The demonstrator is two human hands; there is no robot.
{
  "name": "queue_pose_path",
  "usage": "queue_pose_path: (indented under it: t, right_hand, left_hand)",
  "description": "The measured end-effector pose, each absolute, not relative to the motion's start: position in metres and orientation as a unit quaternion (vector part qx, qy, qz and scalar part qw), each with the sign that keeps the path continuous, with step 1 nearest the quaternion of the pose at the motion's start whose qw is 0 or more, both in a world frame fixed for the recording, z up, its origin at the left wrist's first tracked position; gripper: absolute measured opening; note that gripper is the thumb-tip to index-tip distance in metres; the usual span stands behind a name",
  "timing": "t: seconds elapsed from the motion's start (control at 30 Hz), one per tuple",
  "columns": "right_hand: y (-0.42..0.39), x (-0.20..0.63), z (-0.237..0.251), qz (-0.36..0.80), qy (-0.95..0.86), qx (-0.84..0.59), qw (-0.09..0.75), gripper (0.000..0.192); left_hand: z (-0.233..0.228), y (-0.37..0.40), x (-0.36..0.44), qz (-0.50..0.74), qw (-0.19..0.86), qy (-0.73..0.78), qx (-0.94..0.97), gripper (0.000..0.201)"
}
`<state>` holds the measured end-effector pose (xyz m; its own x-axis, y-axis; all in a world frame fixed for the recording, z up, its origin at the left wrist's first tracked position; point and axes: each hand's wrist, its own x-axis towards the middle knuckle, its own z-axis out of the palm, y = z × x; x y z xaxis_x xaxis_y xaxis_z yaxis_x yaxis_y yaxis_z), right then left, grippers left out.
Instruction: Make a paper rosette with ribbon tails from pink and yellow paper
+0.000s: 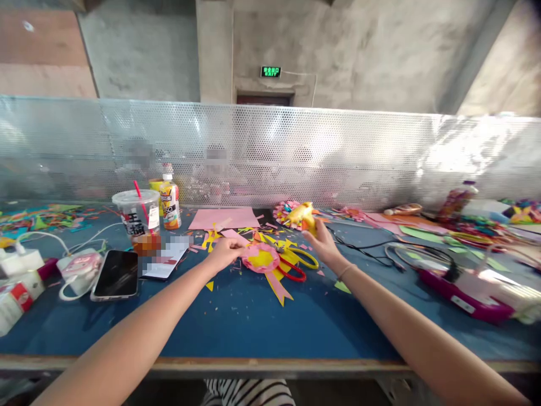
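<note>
A paper rosette (261,257) lies on the blue table, pink around the rim with a yellow middle and forked pink and yellow tails. My left hand (228,252) pinches its left edge. Raised to the right of the rosette, my right hand (322,243) is wrapped round a yellow glue gun (301,214) with an orange trigger. Beside the rosette are a red looped handle (296,274) and a yellow looped handle (311,258), apparently of scissors. Another ruffled pink rosette (281,211) sits behind the glue gun, partly hidden.
On the left stand a drink cup (137,217) with a straw, a bottle (170,200) and a phone (116,274). Pink paper (225,219) lies behind. Black cables (367,249) and a purple power strip (465,299) are at right. A perforated metal screen (338,152) borders the back.
</note>
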<state>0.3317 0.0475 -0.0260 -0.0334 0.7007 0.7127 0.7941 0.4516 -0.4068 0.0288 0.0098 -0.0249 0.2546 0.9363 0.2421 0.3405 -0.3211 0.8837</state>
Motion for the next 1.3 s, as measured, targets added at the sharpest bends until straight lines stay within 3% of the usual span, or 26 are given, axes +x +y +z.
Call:
queue_pose_path:
  t: [0.53, 1.3]
  right_hand:
    - [0.04, 0.3, -0.047, -0.215, -0.808, -0.456, 0.306, 0.042]
    - [0.039, 0.301, -0.046, -0.228, -0.814, -0.462, 0.269, 0.044]
  left_hand:
    - [-0.032, 0.011, 0.032, 0.369, 0.351, 0.489, 0.708, 0.016]
    - [-0.03, 0.011, 0.031, 0.351, 0.346, 0.502, 0.711, 0.019]
